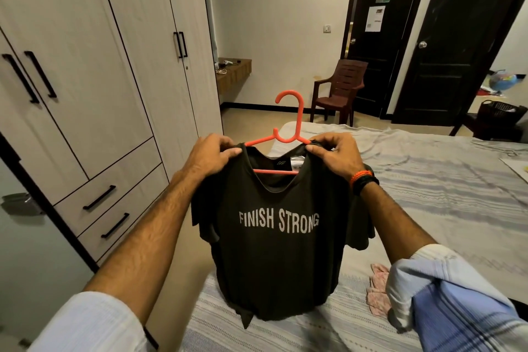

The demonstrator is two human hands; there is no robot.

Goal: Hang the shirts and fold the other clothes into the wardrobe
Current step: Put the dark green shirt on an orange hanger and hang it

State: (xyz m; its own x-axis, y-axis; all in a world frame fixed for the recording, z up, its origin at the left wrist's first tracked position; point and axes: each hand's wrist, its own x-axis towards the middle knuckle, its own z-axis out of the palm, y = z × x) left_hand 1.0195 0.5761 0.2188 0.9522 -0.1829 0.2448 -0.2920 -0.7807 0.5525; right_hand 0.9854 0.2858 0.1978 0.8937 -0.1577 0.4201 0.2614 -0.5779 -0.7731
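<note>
I see one dark olive cotton T-shirt point(278, 237) on one orange plastic hanger point(288, 134), held upright over the striped grey bed point(428, 194). My left hand point(210, 156) pinches its left shoulder; my right hand point(333, 153) pinches the right. Hem touches bed. One closed pale wooden wardrobe point(100, 66) stands left. One pink cloth point(377, 291) lies beside.

We have one wide-angle head view, looking forward and down from close above the bed point(428, 180), with the wardrobe point(85, 80) at left.

Brown plastic chair point(340, 88) stands by pale wall point(280, 23), beside dark doors point(445, 46)
</note>
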